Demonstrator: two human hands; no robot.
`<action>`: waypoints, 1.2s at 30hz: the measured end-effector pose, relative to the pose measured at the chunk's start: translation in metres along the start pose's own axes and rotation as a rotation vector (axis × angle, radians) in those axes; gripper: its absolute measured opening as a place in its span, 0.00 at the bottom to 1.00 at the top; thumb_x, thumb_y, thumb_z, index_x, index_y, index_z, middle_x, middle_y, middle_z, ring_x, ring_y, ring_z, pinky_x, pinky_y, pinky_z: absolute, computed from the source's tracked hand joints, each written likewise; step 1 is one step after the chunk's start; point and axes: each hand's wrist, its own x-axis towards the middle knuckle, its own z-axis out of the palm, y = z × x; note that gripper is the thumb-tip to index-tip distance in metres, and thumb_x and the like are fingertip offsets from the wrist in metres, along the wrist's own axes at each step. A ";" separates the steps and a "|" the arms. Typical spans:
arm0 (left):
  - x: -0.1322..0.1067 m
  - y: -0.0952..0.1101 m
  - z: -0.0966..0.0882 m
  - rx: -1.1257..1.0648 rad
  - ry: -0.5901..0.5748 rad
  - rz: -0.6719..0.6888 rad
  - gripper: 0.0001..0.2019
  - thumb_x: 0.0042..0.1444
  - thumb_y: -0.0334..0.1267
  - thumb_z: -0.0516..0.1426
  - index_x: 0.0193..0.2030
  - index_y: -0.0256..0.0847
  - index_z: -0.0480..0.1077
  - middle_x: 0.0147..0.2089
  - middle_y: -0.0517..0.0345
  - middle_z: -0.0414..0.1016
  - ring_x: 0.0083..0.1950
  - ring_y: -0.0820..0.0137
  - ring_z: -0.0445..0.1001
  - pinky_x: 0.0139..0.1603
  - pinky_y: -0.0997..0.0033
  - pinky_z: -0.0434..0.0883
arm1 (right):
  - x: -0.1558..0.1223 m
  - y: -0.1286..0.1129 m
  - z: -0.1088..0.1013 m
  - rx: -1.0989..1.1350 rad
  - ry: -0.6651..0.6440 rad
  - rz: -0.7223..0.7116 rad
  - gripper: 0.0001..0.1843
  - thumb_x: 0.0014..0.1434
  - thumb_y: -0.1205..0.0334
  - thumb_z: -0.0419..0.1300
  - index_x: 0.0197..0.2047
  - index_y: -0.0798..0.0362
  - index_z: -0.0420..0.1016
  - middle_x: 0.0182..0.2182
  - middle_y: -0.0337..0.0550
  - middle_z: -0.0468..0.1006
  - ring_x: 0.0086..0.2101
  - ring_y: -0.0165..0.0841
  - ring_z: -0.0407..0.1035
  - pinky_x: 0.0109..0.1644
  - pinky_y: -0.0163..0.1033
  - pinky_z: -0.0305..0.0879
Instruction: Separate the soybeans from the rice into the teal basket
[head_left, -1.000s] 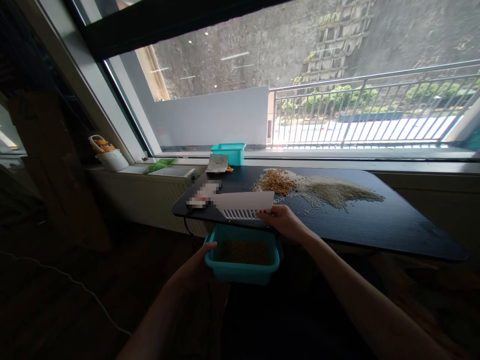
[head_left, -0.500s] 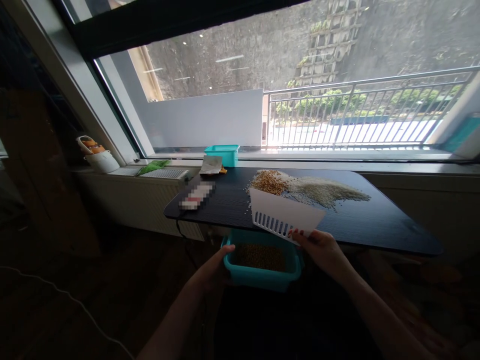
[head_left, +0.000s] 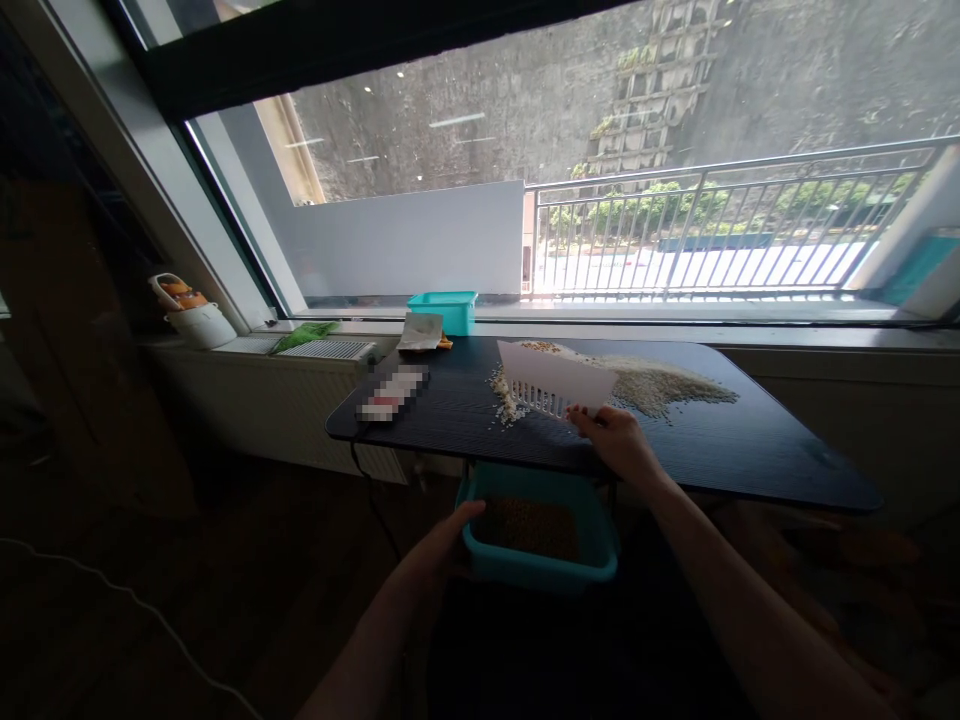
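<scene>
My left hand (head_left: 450, 545) is closed around the left side of a teal plastic bin (head_left: 540, 577), its thumb over the rim. Brownish grains (head_left: 532, 530) cover the bin's bottom. The bin sits below the near edge of the dark table (head_left: 720, 460). In my right hand (head_left: 611, 435) is a flat white scraper (head_left: 559, 378) with a row of slots, pinched at its near edge. The scraper is tilted over the grain pile and hides much of it. Golden kernels (head_left: 544, 347) show behind its far edge, and pale rice-like grains (head_left: 660, 382) spread to the right.
Loose grains (head_left: 506, 395) lie left of the scraper. On the table's left are a blurred-out power strip-like object (head_left: 393, 392) and a paper packet (head_left: 421, 332). Another teal bin (head_left: 454, 312) stands by the window. A radiator (head_left: 277, 400) adjoins the left side.
My right hand has moved the scraper forward and left, from the table's near edge onto the golden kernels. The bin in my left hand has shifted slightly right.
</scene>
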 end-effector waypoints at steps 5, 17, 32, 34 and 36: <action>-0.001 0.002 0.001 -0.045 0.020 -0.028 0.35 0.48 0.59 0.56 0.59 0.40 0.63 0.51 0.44 0.73 0.50 0.53 0.72 0.43 0.56 0.72 | 0.015 0.007 0.005 -0.029 -0.059 -0.058 0.21 0.48 0.45 0.58 0.28 0.56 0.79 0.18 0.39 0.73 0.23 0.32 0.66 0.26 0.34 0.59; -0.008 0.009 -0.004 -0.099 -0.037 -0.046 0.35 0.49 0.57 0.56 0.60 0.40 0.61 0.53 0.46 0.72 0.51 0.54 0.72 0.43 0.58 0.71 | 0.001 -0.001 -0.019 -0.004 -0.189 -0.071 0.20 0.47 0.44 0.60 0.23 0.55 0.76 0.19 0.38 0.72 0.23 0.30 0.64 0.24 0.33 0.56; -0.031 0.027 -0.022 -0.130 0.079 -0.049 0.33 0.51 0.57 0.55 0.57 0.36 0.64 0.43 0.44 0.75 0.43 0.58 0.74 0.45 0.59 0.70 | 0.010 -0.010 0.000 0.013 -0.207 -0.049 0.18 0.47 0.47 0.60 0.24 0.55 0.77 0.17 0.40 0.72 0.21 0.30 0.65 0.25 0.34 0.58; -0.030 0.028 -0.021 -0.118 0.102 -0.045 0.33 0.50 0.57 0.55 0.57 0.35 0.64 0.44 0.43 0.75 0.42 0.58 0.74 0.45 0.58 0.70 | 0.007 -0.011 -0.005 0.050 -0.225 -0.035 0.18 0.47 0.47 0.60 0.24 0.55 0.77 0.18 0.40 0.73 0.22 0.31 0.66 0.26 0.34 0.60; -0.029 0.028 -0.020 -0.107 0.103 -0.042 0.33 0.50 0.57 0.55 0.57 0.34 0.64 0.44 0.42 0.74 0.42 0.58 0.74 0.44 0.57 0.70 | 0.005 -0.013 -0.009 0.084 -0.215 -0.022 0.18 0.46 0.47 0.61 0.25 0.54 0.78 0.20 0.41 0.75 0.23 0.32 0.67 0.28 0.35 0.62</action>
